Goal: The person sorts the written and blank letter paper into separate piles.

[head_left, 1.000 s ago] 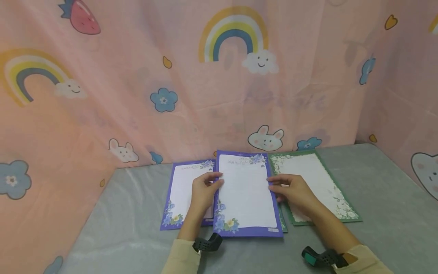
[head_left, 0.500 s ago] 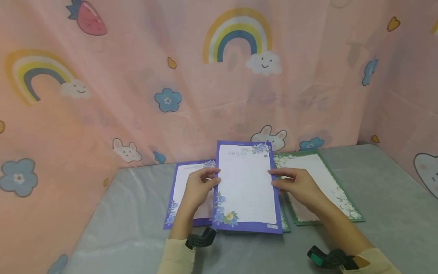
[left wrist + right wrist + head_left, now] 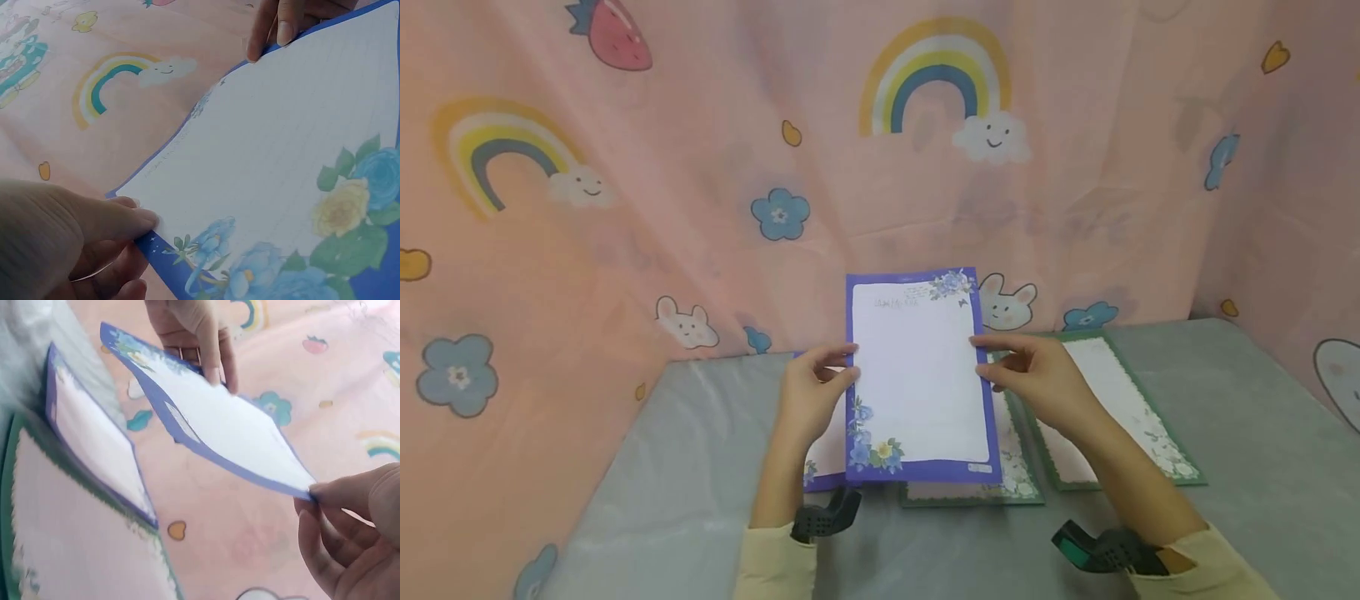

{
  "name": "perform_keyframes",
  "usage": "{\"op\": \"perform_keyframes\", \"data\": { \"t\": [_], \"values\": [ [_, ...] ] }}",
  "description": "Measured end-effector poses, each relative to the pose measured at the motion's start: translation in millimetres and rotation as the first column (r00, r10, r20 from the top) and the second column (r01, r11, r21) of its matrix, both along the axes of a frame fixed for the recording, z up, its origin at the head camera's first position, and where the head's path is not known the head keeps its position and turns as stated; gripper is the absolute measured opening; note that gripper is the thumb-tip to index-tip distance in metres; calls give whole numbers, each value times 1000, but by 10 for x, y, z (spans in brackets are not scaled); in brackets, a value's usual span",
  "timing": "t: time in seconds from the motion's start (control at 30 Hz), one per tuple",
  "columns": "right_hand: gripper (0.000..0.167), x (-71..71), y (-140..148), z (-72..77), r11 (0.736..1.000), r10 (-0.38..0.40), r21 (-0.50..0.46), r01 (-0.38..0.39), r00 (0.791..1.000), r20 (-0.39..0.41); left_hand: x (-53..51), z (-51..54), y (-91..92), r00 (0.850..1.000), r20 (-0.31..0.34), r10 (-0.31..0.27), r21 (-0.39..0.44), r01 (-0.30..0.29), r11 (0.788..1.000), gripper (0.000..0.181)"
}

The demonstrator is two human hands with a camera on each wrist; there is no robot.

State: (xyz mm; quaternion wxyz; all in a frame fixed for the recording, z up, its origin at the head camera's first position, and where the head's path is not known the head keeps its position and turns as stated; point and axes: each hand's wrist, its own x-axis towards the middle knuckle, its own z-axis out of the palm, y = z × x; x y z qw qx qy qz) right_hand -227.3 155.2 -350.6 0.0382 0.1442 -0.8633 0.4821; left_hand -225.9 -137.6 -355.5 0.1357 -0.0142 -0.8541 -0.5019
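Note:
A purple-bordered sheet with blue flowers [image 3: 917,375] is held up off the table, nearly upright. My left hand [image 3: 808,392] pinches its left edge between thumb and fingers, and my right hand [image 3: 1048,383] pinches the right edge. In the left wrist view the left thumb lies on the face of the sheet [image 3: 269,137]. The right wrist view shows the sheet [image 3: 219,425] bowed between both hands, above the other papers. Behind it, partly hidden, lie another purple-bordered sheet [image 3: 826,446] and a green-bordered one [image 3: 973,494].
Another green-bordered sheet [image 3: 1105,392] lies at the right, partly behind the right forearm. The grey table cover [image 3: 1210,375] meets a pink patterned curtain [image 3: 715,250] at the back. Dark wrist devices [image 3: 823,514] are on both wrists.
Both hands have raised the purple-bordered sheet and moved it slightly left, uncovering more of the green-bordered sheet beneath. The papers on the table appear unmoved.

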Motion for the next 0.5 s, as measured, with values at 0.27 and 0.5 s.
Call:
{"op": "perform_keyframes", "data": {
  "t": [0.27,0.5],
  "values": [
    [38,-14,-458,128,995,-60,65,72,983,-174,69,131,-153,993,-30,117,-98,-119,988,31],
    [39,-37,-819,257,996,-38,74,54,979,-200,134,174,-331,972,-40,231,-119,-234,965,31]
  ]
}}
